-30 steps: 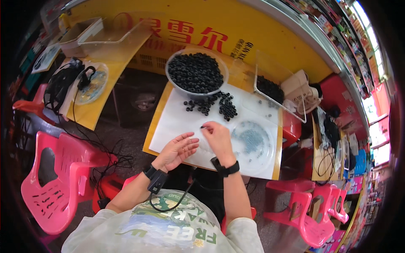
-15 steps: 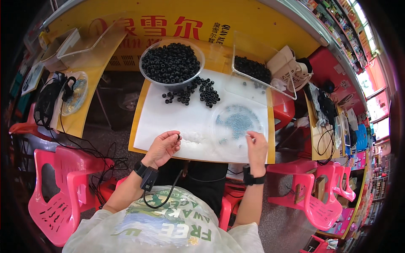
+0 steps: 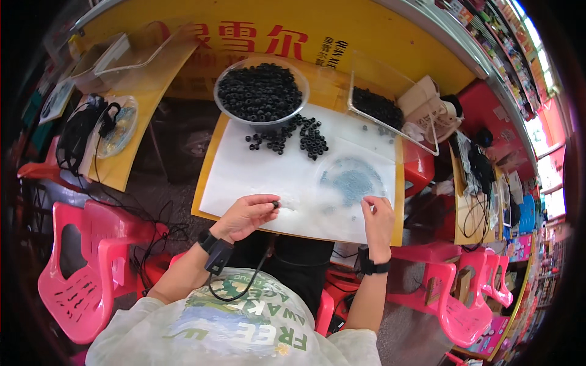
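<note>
My left hand (image 3: 249,216) is closed in a pinch on a black bead (image 3: 276,204), just above the near edge of a white sheet (image 3: 238,174). At the near right, my right hand (image 3: 379,222) has thumb and forefinger pressed together beside a clear round dish (image 3: 326,168) of small bluish pieces (image 3: 352,183). Anything between those fingertips is too small to make out. Farther back stands a clear round bowl (image 3: 307,91) heaped with black beads (image 3: 259,91). Loose black beads (image 3: 313,140) lie on the sheet in front of it.
At the back right, a clear rectangular tray (image 3: 421,139) holds more dark beads beside a pale bag (image 3: 421,100). Side tables with cables stand left (image 3: 143,110) and right (image 3: 461,213). Pink chairs (image 3: 101,262) flank me. A dark cable (image 3: 244,287) runs from my left wrist device.
The whole view has shifted and tilted slightly. My left hand has turned a little, bringing its bead slightly rightward. My right hand stays by the dish, its fingertips still together.
</note>
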